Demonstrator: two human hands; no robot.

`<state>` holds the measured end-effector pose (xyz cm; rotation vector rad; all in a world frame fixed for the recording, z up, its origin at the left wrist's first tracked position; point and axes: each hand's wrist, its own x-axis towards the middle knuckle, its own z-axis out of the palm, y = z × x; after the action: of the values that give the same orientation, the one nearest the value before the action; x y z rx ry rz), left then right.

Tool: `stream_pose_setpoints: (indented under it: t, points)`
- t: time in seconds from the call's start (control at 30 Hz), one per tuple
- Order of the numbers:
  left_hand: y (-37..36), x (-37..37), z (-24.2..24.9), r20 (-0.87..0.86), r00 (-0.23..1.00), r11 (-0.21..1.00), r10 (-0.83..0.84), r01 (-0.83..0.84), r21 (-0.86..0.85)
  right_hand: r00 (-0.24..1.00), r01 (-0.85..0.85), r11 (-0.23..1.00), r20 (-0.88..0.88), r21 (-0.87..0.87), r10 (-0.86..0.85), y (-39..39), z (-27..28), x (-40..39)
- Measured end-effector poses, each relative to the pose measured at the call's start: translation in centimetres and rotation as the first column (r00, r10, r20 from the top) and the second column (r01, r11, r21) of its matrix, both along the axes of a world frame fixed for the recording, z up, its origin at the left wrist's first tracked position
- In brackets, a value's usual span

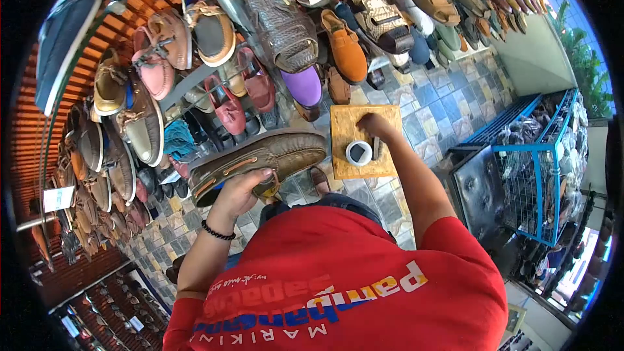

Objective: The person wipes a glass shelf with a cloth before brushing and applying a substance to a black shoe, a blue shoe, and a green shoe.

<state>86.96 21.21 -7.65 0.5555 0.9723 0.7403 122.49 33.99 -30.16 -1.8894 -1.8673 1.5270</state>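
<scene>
A brown leather boat shoe (pixel 296 149) with tan laces lies sideways in my left hand (pixel 239 192), whose fingers are closed around its side and opening. My right hand (pixel 373 123) is over a small wooden stool (pixel 342 168), its fingers bent and pressed together; what they hold, if anything, is hidden. Just below that hand, a round white tub (pixel 358 154) with dark contents stands on the stool top. Beside the tub is a narrow dark item (pixel 376 148), too small to name.
Shoes hang in rows on racks ahead and left, including an orange clog (pixel 346 52) and a purple shoe (pixel 303 88). To the right stands a blue wire rack (pixel 538 175) of plastic-wrapped goods, with a dark panel (pixel 480 185) beside it. Stone tiles (pixel 442 94) cover the floor.
</scene>
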Motion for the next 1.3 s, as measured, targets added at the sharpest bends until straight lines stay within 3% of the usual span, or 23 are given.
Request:
stream_pose_setpoints:
  t: [0.03, 0.1, 0.13, 0.17, 0.23, 0.3, 0.33, 0.4, 0.43, 0.5, 0.6, 0.77, 0.87, 1.03, 1.13, 1.17, 1.3]
  points:
    - [-0.2, -1.0, -1.3, 0.029, 1.0, 0.999, -0.001, 0.003, -0.047, 0.99, -0.027, 0.98, 0.13, -0.199, 0.054, -0.9, -5.8, 1.1]
    - [-0.7, -1.7, -2.7, -0.104, 0.993, 0.985, 0.06, -0.076, -0.156, 0.953, 0.297, 0.877, 0.167, -0.378, -0.251, -4.3, -21.7, 4.2]
    - [-0.7, -1.7, -2.7, -0.124, 0.988, 0.979, 0.093, -0.113, -0.169, 0.968, 0.135, 0.937, 0.246, -0.321, -0.055, -6.0, -16.9, 1.7]
    - [-0.6, -1.6, -2.6, -0.144, 0.982, 0.972, 0.125, -0.15, -0.182, 0.946, 0.217, 0.942, 0.295, -0.256, -0.138, -7.1, -15.4, 1.0]
    - [-0.3, -1.4, -2.6, 0.109, 0.972, 0.955, 0.209, -0.179, -0.238, 0.878, 0.338, 0.933, 0.398, -0.124, -0.266, -8.2, -14.4, -0.5]
    - [0.2, -1.6, -2.8, 0.313, 0.908, 0.94, 0.28, -0.193, -0.28, 0.796, 0.473, 0.871, 0.487, -0.13, -0.36, -8.1, -10.8, -2.3]
    - [0.3, -1.6, -2.8, 0.304, 0.896, 0.924, 0.322, -0.228, -0.306, 0.74, 0.538, 0.83, 0.555, -0.147, -0.381, -7.3, -6.8, -4.2]
    - [0.6, -1.3, -2.5, 0.299, 0.868, 0.891, 0.396, -0.285, -0.353, 0.717, 0.518, 0.839, 0.619, -0.165, -0.321, -7.0, -6.9, -5.2]
    - [0.9, -0.9, -2.1, 0.294, 0.892, 0.924, 0.343, -0.265, -0.274, 0.702, 0.534, 0.833, 0.625, -0.145, -0.341, -7.2, -8.0, -5.2]
    - [1.1, -0.8, -1.8, 0.287, 0.879, 0.909, 0.381, -0.3, -0.288, 0.665, 0.567, 0.818, 0.638, -0.094, -0.388, -7.7, -10.4, -5.0]
    - [1.2, -0.8, -1.6, 0.323, 0.843, 0.889, 0.431, -0.335, -0.313, 0.617, 0.611, 0.787, 0.572, 0.086, -0.541, -9.0, -9.3, -6.1]
    - [1.2, -0.8, -1.5, 0.33, 0.81, 0.865, 0.484, -0.387, -0.319, 0.648, 0.603, 0.79, 0.643, -0.107, -0.408, -7.9, -10.1, -6.3]
    - [1.1, -0.6, -1.4, 0.315, 0.812, 0.86, 0.492, -0.395, -0.324, 0.623, 0.611, 0.782, 0.684, -0.123, -0.379, -6.8, -11.0, -6.3]
    - [1.0, -0.8, -1.4, 0.366, 0.788, 0.859, 0.494, -0.377, -0.347, 0.738, 0.339, 0.885, 0.673, -0.318, -0.04, -5.8, -10.6, -5.4]
    - [0.9, -1.2, -1.6, 0.417, 0.796, 0.894, 0.439, -0.342, -0.29, 0.72, 0.366, 0.897, 0.686, -0.25, -0.103, -6.7, -13.1, -4.2]
    - [1.1, -1.1, -1.3, 0.418, 0.797, 0.897, 0.435, -0.347, -0.273, 0.733, 0.303, 0.906, 0.68, -0.296, -0.023, -6.6, -11.7, -4.0]
    - [1.2, -1.1, 0.3, 0.442, 0.795, 0.909, 0.417, -0.371, -0.189, 0.808, 0.472, 0.863, 0.481, -0.181, -0.342, -7.8, -8.4, -1.4]
